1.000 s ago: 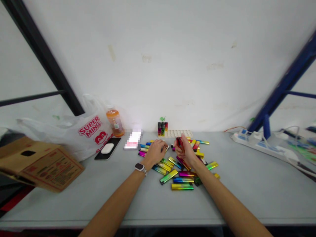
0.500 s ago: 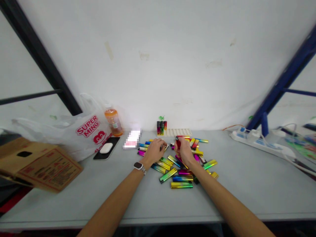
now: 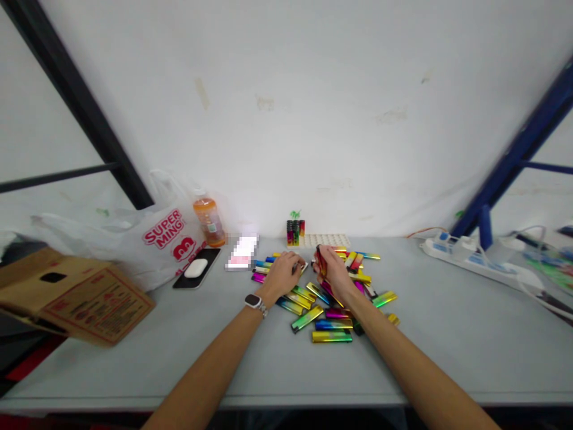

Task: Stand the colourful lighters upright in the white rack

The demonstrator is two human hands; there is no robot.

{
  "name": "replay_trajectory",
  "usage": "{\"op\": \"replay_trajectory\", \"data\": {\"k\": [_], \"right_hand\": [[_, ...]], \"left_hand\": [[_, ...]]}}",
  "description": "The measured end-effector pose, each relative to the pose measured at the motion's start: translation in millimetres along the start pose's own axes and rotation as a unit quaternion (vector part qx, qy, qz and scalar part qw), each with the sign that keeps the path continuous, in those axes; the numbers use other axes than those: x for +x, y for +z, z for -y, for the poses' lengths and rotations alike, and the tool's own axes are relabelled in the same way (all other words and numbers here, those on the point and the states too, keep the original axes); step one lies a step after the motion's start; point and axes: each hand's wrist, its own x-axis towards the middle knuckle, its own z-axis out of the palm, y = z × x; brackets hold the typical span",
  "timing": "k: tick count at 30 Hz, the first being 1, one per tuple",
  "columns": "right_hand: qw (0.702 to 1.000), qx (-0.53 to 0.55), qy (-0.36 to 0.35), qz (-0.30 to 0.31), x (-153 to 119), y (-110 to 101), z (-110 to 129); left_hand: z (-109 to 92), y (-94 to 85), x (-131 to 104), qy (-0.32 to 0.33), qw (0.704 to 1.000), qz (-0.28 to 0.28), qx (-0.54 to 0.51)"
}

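Observation:
My right hand [image 3: 336, 273] is closed around a reddish-orange lighter [image 3: 319, 258], tipped roughly upright above the pile. Close beside it, my left hand [image 3: 285, 273] has curled fingers by a dark bit and a pale edge; what they grip, if anything, is hidden. Shiny lighters in several colours lie loose around and beneath both hands, among them a yellow-green lighter [image 3: 332, 337], a blue lighter [image 3: 333, 324] and a green lighter [image 3: 307, 319]. Behind the hands, several lighters [image 3: 293, 233] stand upright at the left end of a white holed tray [image 3: 326, 240].
To the left are a cardboard box [image 3: 96, 304], a white plastic bag [image 3: 129, 239], an orange drink bottle [image 3: 209, 222] and a black phone [image 3: 184, 280] with a white case [image 3: 196, 268] on it. A power strip [image 3: 478, 260] with cables lies right. The wall [image 3: 313, 119] rises behind.
My right hand has shifted slightly left and turned the lighter, so more of its length shows. My left hand stays nearly in place. The whole view has moved slightly.

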Motion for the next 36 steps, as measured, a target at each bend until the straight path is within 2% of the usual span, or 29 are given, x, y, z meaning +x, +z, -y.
{"op": "replay_trajectory", "data": {"k": [5, 8, 12, 15, 19, 22, 26, 36], "right_hand": [[0.999, -0.027, -0.017, 0.014, -3.0, 1.9, 0.5], [0.994, -0.095, -0.055, -0.015, -2.8, -0.5, -1.7], [0.956, -0.247, -0.142, -0.065, -4.3, -4.1, -3.4], [0.939, -0.287, -0.176, -0.073, -7.8, -4.9, -1.9], [0.944, -0.28, -0.169, -0.048, -10.0, -5.0, -1.9], [0.936, -0.305, -0.159, -0.069, -8.2, -5.0, -4.6], [0.918, -0.343, -0.183, -0.083, -5.7, -3.4, -8.3], [0.92, -0.343, -0.174, -0.077, -3.2, -3.8, -14.8]], "left_hand": [[1.4, 0.9, -0.3, 0.004, 1.0, 0.0, 0.008], [1.7, 0.8, -0.8, 0.004, 1.0, 0.0, 0.004], [0.9, 0.1, -1.1, 0.004, 1.0, 0.004, -0.002], [0.5, 0.0, -0.7, 0.001, 1.0, 0.003, -0.003], [0.3, -0.1, -0.3, 0.0, 1.0, 0.003, -0.003], [0.3, -0.3, -0.4, 0.001, 1.0, 0.004, -0.005], [0.4, -0.8, -0.8, 0.003, 1.0, -0.001, -0.005], [1.6, 0.1, -1.5, 0.011, 1.0, -0.002, -0.009]]}}
